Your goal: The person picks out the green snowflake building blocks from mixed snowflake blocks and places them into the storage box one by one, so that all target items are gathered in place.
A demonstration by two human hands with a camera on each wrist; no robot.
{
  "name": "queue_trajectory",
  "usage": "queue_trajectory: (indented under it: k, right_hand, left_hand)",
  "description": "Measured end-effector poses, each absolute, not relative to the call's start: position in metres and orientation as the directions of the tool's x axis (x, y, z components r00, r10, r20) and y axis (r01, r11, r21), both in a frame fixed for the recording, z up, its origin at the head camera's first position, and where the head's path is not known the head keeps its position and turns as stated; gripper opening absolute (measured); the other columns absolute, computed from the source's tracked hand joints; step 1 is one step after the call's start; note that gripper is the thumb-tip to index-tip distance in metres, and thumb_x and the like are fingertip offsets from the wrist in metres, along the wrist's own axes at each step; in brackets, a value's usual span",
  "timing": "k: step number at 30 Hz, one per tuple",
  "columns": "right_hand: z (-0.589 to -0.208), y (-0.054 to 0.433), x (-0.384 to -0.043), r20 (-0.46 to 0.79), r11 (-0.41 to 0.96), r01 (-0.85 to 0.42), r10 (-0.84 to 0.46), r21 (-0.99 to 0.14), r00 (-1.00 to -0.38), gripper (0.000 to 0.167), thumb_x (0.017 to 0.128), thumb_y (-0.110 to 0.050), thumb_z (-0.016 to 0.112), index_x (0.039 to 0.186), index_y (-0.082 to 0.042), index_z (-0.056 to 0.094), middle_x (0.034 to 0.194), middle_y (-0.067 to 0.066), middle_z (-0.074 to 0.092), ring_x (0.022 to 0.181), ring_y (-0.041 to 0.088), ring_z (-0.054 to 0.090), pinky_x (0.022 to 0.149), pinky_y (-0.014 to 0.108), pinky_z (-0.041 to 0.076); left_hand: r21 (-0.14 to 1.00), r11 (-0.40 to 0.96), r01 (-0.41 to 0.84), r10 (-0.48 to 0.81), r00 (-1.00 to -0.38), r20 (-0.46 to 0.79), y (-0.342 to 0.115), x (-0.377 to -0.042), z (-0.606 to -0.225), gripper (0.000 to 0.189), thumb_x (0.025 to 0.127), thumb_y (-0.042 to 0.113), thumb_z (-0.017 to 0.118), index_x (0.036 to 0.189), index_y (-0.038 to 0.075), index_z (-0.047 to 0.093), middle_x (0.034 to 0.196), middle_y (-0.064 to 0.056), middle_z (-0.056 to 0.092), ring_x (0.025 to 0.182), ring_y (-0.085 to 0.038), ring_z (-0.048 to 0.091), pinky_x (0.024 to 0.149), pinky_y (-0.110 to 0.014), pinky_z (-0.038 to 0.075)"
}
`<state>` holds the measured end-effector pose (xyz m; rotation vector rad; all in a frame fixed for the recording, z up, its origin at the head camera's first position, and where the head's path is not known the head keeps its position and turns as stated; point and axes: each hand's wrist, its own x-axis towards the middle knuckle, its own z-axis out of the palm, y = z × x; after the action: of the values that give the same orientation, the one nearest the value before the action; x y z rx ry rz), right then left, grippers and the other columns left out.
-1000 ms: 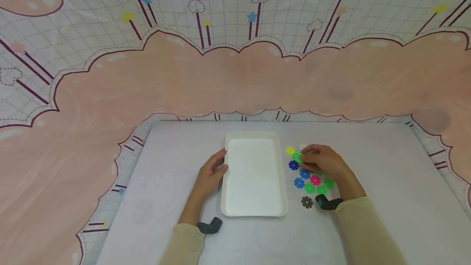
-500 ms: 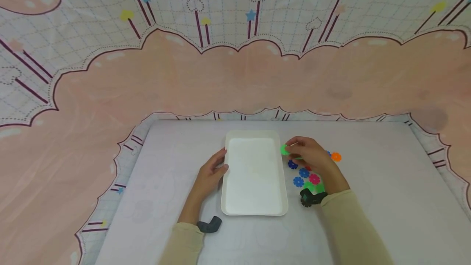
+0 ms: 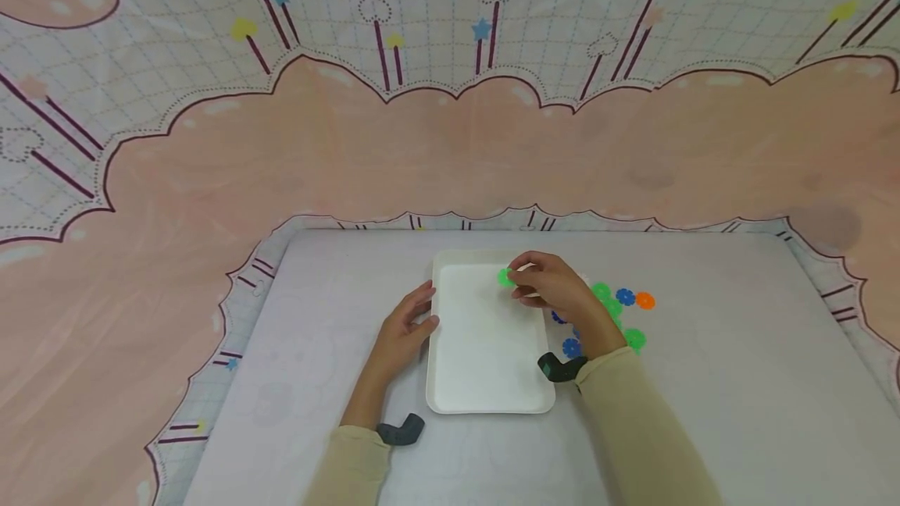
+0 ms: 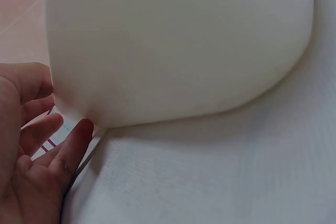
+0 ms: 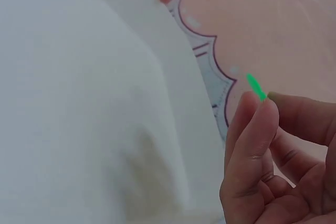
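My right hand (image 3: 548, 283) pinches a green snowflake disc (image 3: 505, 278), a notched plastic piece, between thumb and fingertips. It hangs above the upper right part of a white tray (image 3: 485, 407). In the right wrist view the green disc (image 5: 255, 86) appears edge-on. Relaxed fingers of my left hand (image 3: 404, 332) touch the tray's left side; the left wrist view has its fingertips at the rim of the tray (image 4: 184, 51). No discs show on the visible tray floor.
Right of the tray lie loose discs, partly hidden by my right forearm: green (image 3: 635, 340), blue (image 3: 625, 297) and orange (image 3: 644, 301) ones among them. Each wrist wears a black device (image 3: 402, 430). A patterned cloth (image 3: 450, 155) rises behind the white table (image 3: 738, 334).
My right hand has picked up the green disc from the pile and carried it left, over the tray. The left hand stays at the tray's left edge; the tray shifts slightly right.
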<state>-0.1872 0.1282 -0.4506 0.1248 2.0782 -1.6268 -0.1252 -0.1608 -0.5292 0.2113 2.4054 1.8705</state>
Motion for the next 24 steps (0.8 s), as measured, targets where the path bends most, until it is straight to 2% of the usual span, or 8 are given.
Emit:
queue_trajectory:
  k: [6, 12, 19, 24]
  right_hand:
    - [-0.456, 0.109, -0.191, -0.442, 0.254, 0.386, -0.225, -0.887, -0.868, 0.026, 0.099, -0.025, 0.068, 0.119, -0.010, 0.061, 0.112, 0.017, 0.070, 0.092, 0.025, 0.070, 0.076, 0.026, 0.061]
    - [-0.463, 0.092, -0.195, -0.426, 0.199, 0.390, -0.187, -0.899, -0.885, 0.023, 0.095, -0.021, 0.074, 0.112, -0.009, 0.065, 0.098, 0.011, 0.073, 0.082, 0.020, 0.070, 0.065, 0.022, 0.058]
    - [-0.471, 0.073, -0.201, -0.404, 0.208, 0.373, -0.131, -0.904, -0.905, 0.020, 0.093, -0.020, 0.076, 0.109, -0.011, 0.070, 0.090, 0.005, 0.073, 0.078, 0.018, 0.069, 0.061, 0.022, 0.056]
    - [-0.478, 0.062, -0.202, -0.390, 0.270, 0.356, -0.083, -0.895, -0.917, 0.019, 0.090, -0.022, 0.079, 0.105, -0.012, 0.072, 0.083, 0.003, 0.070, 0.073, 0.015, 0.064, 0.059, 0.021, 0.052]
  left_hand:
    - [0.964, 0.256, 0.075, 0.164, -0.986, 0.033, -0.162, -0.125, -0.531, 0.052, 0.098, 0.012, 0.068, 0.148, 0.015, 0.053, 0.161, 0.004, 0.043, 0.139, -0.030, 0.053, 0.099, -0.026, 0.058]
    - [0.962, 0.262, 0.078, 0.172, -0.985, 0.033, -0.163, -0.125, -0.532, 0.052, 0.098, 0.012, 0.067, 0.148, 0.015, 0.053, 0.161, 0.003, 0.043, 0.139, -0.031, 0.054, 0.106, -0.038, 0.056]
    - [0.957, 0.282, 0.066, 0.165, -0.986, 0.020, -0.162, -0.126, -0.532, 0.052, 0.099, 0.014, 0.067, 0.149, 0.017, 0.053, 0.161, 0.007, 0.043, 0.139, -0.029, 0.054, 0.107, -0.039, 0.055]
    - [0.963, 0.262, 0.071, 0.182, -0.983, 0.023, -0.162, -0.127, -0.531, 0.052, 0.100, 0.014, 0.066, 0.150, 0.016, 0.051, 0.162, 0.003, 0.042, 0.140, -0.031, 0.052, 0.107, -0.040, 0.054]
